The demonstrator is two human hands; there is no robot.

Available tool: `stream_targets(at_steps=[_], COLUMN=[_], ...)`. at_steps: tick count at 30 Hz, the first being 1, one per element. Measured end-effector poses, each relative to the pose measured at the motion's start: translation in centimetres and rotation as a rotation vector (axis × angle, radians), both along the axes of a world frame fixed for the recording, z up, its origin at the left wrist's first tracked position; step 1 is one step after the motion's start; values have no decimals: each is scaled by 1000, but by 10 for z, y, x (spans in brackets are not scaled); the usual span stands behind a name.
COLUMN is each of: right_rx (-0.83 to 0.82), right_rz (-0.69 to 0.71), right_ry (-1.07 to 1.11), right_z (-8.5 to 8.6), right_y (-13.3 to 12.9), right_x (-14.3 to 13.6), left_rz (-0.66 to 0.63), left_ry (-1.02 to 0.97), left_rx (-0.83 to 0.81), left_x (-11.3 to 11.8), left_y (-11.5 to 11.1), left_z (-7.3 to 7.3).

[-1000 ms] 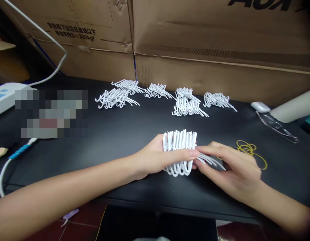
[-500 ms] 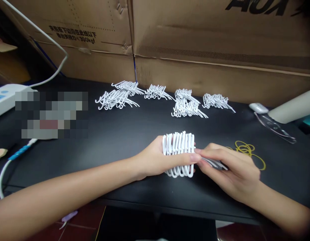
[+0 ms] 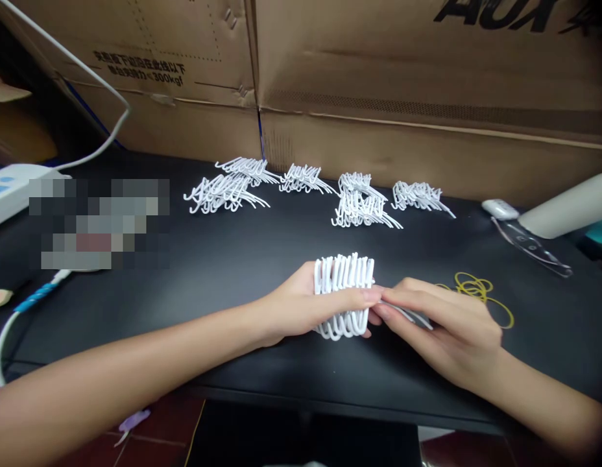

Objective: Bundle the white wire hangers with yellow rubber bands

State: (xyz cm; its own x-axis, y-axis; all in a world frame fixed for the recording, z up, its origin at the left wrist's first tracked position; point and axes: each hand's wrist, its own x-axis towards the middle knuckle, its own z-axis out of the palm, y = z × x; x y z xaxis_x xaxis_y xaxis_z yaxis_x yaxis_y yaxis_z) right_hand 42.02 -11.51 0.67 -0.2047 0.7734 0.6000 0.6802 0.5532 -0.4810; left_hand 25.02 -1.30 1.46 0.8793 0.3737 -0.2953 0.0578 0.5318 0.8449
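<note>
My left hand [image 3: 301,305] is wrapped round a bundle of white wire hooks [image 3: 347,272], its thumb lying across the row. The curved ends stand side by side above and below that thumb. At the bundle's right edge, my right hand [image 3: 451,324] pinches a few thin white straight ends [image 3: 418,318] between thumb and fingertips. Both sets of fingertips meet there, and exactly how those ends join the bundle is hidden. Yellow rubber bands [image 3: 476,288] lie on the table just beyond my right hand.
Several piles of white hooks [image 3: 364,207] line the back of the black table [image 3: 198,259], in front of cardboard boxes [image 3: 403,71]. A power strip [image 3: 19,178] and white cable are at left. Glasses [image 3: 529,246] and a pale cylinder [image 3: 568,207] sit at right.
The bundle and both hands' fingertips have shifted slightly left. Fewer straight ends show past my right fingertips. The piles at the back stay where they were.
</note>
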Motion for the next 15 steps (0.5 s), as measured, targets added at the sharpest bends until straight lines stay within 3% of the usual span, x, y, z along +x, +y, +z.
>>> stream_targets(at_steps=[15], right_rx=[-19], right_rz=[-59], right_ry=[-22], right_z=[2], right_y=[2], right_x=[-2], left_rz=[54], left_ry=[8], left_rx=[-63], left_x=[0], left_y=[-3], left_z=[1])
